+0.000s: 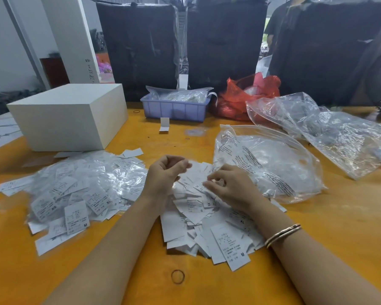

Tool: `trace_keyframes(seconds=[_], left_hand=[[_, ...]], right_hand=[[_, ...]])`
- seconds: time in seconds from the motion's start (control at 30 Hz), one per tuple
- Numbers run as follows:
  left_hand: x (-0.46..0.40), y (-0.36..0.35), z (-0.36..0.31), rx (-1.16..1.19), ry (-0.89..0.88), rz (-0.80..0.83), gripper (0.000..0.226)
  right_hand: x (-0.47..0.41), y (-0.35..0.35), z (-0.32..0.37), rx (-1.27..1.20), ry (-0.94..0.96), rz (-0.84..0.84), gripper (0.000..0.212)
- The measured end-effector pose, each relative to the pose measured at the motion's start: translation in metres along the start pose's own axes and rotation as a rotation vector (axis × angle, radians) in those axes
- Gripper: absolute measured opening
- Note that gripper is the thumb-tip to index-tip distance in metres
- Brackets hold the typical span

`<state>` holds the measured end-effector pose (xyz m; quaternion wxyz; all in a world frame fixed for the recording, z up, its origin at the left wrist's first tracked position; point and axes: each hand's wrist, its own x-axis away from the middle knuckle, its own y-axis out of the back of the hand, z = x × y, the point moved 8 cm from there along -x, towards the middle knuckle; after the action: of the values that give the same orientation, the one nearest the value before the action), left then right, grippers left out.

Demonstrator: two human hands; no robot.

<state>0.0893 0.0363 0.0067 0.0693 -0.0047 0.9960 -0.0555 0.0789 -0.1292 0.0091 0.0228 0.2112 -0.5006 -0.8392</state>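
Observation:
A heap of loose white size labels (207, 225) lies on the orange table (141, 271) in front of me. To its left sits a pile of labels in small clear sleeves (81, 190). My left hand (165, 172) hovers over the far edge of the loose heap with its fingers curled; what it holds, if anything, I cannot make out. My right hand (227, 186) rests on the heap and pinches a white label (198, 183) between thumb and fingertips. A bracelet is on my right wrist.
A white box (70, 115) stands at the back left. A blue tray (174, 108) with bagged items sits at the back centre, a red bag (246, 95) beside it. Clear plastic bags (273, 159) spread to the right. A rubber band (177, 276) lies near me. A person stands behind dark bundles.

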Motion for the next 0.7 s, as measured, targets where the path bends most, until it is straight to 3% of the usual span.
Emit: trace_keyframes(seconds=[0.13, 0.37, 0.5, 0.7], left_hand=[[-0.001, 0.002, 0.003, 0.006, 0.007, -0.037, 0.014], [-0.001, 0.001, 0.004, -0.009, 0.009, -0.023, 0.012], [-0.001, 0.001, 0.003, -0.012, 0.012, -0.023, 0.005], [0.002, 0.0, 0.002, -0.05, 0.016, -0.032, 0.007]], right_hand=[[-0.002, -0.008, 0.0, 0.116, -0.006, 0.069, 0.04], [-0.002, -0.006, -0.009, -0.257, -0.166, 0.037, 0.016], [-0.002, -0.004, -0.008, -0.266, -0.152, 0.02, 0.012], [0.002, 0.01, -0.009, -0.322, -0.119, -0.191, 0.014]])
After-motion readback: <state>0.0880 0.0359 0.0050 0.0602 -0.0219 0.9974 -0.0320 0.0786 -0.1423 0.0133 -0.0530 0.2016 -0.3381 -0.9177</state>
